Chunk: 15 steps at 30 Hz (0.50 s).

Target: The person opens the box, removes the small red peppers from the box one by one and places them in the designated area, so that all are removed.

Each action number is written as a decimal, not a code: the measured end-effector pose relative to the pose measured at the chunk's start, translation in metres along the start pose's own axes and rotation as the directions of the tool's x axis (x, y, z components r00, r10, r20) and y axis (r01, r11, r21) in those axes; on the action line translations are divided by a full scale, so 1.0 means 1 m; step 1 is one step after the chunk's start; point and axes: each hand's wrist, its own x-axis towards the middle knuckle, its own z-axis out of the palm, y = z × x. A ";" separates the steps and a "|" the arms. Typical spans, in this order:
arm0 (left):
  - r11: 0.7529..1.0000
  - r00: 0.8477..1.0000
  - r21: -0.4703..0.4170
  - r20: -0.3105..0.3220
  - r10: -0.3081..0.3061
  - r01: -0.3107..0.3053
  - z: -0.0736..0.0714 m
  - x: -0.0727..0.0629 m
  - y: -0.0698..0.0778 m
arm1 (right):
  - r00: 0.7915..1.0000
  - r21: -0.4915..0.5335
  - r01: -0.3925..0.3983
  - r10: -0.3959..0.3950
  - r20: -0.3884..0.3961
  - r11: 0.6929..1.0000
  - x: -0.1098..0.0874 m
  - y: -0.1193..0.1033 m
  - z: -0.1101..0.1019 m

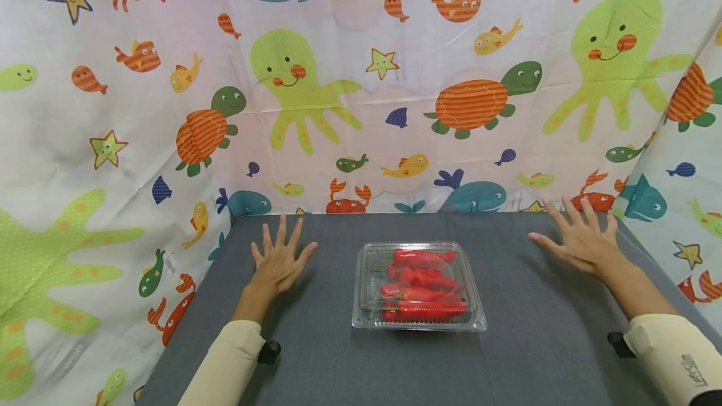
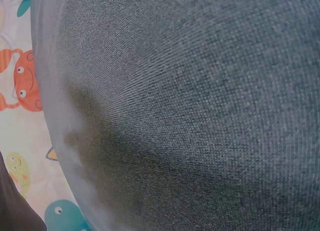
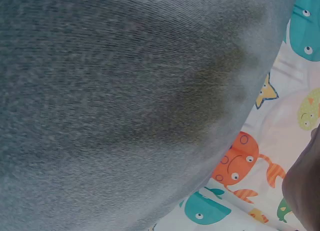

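Note:
A clear plastic clamshell box (image 1: 366, 274) with its lid down sits in the middle of the grey table, and several red chili peppers (image 1: 425, 279) lie inside it. To the left of the box, my left hand (image 1: 276, 266) is spread with straight fingers and holds nothing. On the other side, my right hand (image 1: 585, 244) is spread too, farther from the box and near the table's back right corner. Neither hand touches the box. Each wrist view shows mostly grey cloth with a hand's shadow, and a dark part of the hand at the edge.
Grey cloth covers the tabletop (image 1: 417, 368). A white curtain (image 1: 383, 161) printed with sea animals hangs along the back edge and both sides. Small black devices are strapped under the left wrist and right wrist, below the cream sleeves (image 1: 225, 362).

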 end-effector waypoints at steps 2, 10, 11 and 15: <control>1.000 1.000 0.006 0.001 0.001 -0.001 0.000 0.000 0.000 | 1.000 0.005 -0.004 0.004 0.003 1.000 -0.001 0.000 0.000; 0.999 1.000 -0.035 -0.019 0.007 -0.008 -0.002 -0.003 -0.001 | 1.000 0.021 -0.006 0.006 0.018 1.000 -0.007 -0.004 -0.003; 0.999 1.000 -0.041 -0.025 0.008 -0.009 -0.002 -0.003 -0.001 | 1.000 0.031 -0.005 0.005 0.021 1.000 -0.008 -0.005 -0.004; 0.998 0.999 -0.061 -0.040 0.012 -0.015 -0.002 -0.006 -0.003 | 1.000 0.079 -0.001 -0.001 0.024 0.997 -0.012 -0.015 -0.007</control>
